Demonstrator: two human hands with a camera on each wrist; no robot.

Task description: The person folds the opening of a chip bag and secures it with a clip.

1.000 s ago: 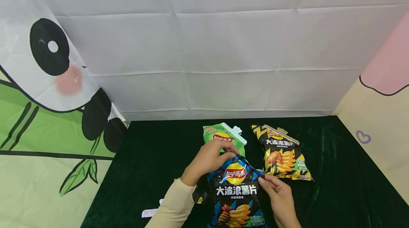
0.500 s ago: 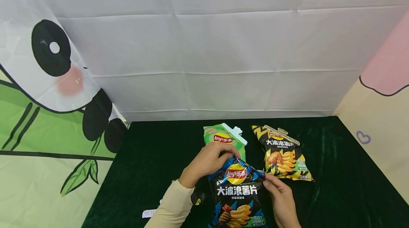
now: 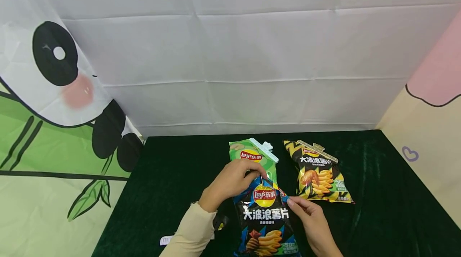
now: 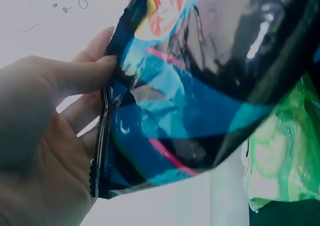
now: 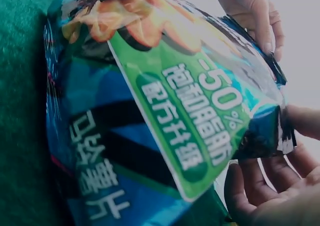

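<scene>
A black-and-blue bag of Lay's chips (image 3: 266, 225) stands toward me at the table's near side, its front facing up to me. My left hand (image 3: 230, 183) pinches its top edge from above; in the left wrist view, the left thumb (image 4: 85, 78) presses on the crimped seam. With thumb and fingers my right hand (image 3: 311, 221) pinches the bag's top right corner, where the edge looks creased over. The right wrist view has the right hand (image 5: 275, 191) at one end of the crimp and the left hand's fingers (image 5: 262, 21) farther along it.
Behind lies a green chip bag (image 3: 239, 149) with a light blue clip (image 3: 264, 150). Right of it is a yellow-and-black chip bag (image 3: 320, 179) with a beige clip (image 3: 317, 151). A pale purple piece (image 3: 165, 240) and a dark item (image 3: 220, 221) lie partly behind the left sleeve.
My right hand has shifted a little left with the bag's top right corner, and the top edge now looks creased over. The left hand still pinches the top, nearly in place.
</scene>
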